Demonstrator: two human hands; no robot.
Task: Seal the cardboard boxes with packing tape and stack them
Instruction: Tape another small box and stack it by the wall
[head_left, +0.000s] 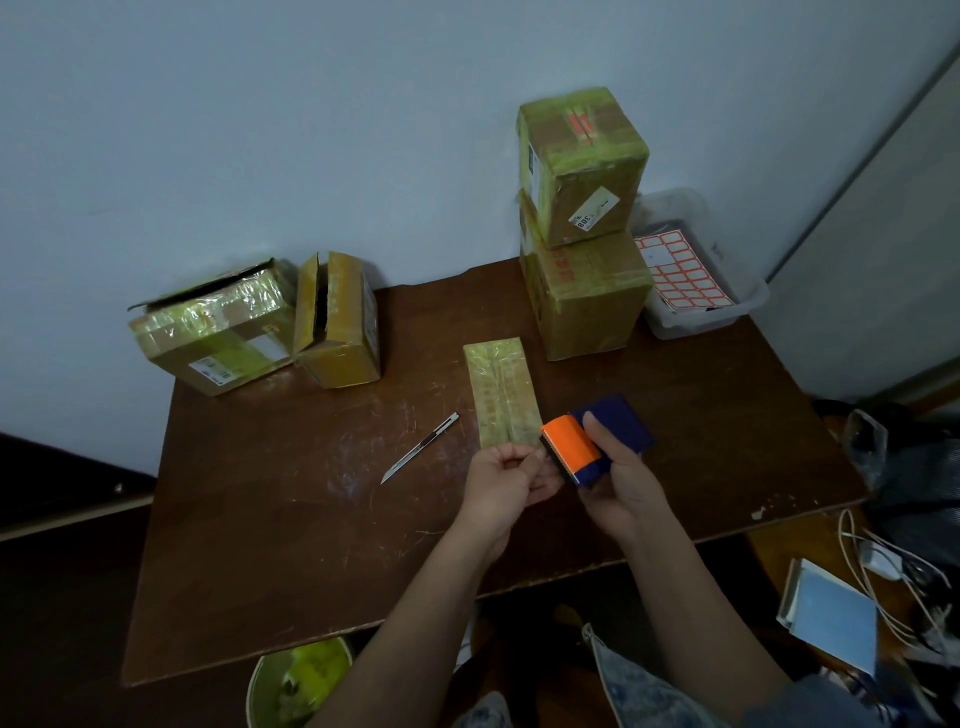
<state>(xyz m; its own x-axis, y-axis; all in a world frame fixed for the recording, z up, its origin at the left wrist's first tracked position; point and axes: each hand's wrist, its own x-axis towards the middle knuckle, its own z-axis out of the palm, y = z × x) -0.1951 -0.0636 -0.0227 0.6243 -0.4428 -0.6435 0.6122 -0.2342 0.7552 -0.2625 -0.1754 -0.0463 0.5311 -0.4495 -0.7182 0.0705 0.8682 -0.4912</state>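
Observation:
A small flat taped box (501, 392) lies in the middle of the brown table (291, 519). Just in front of it my right hand (615, 475) grips a blue and orange tape dispenser (597, 441). My left hand (506, 480) pinches at the dispenser's front edge, near the box's near end; the tape end itself is too small to make out. Two sealed boxes stand stacked at the back right, the upper box (582, 166) on the lower box (587, 301). At the back left lie two boxes with loose flaps, a wide box (218, 332) and a narrower box (340, 322).
A utility knife (421, 447) lies on the table left of my hands, blade out. A clear plastic bin (727, 312) with a sheet of red-bordered labels sits behind the stack. A bowl (298, 680) sits below the table's near edge; cables and a notebook lie at the right.

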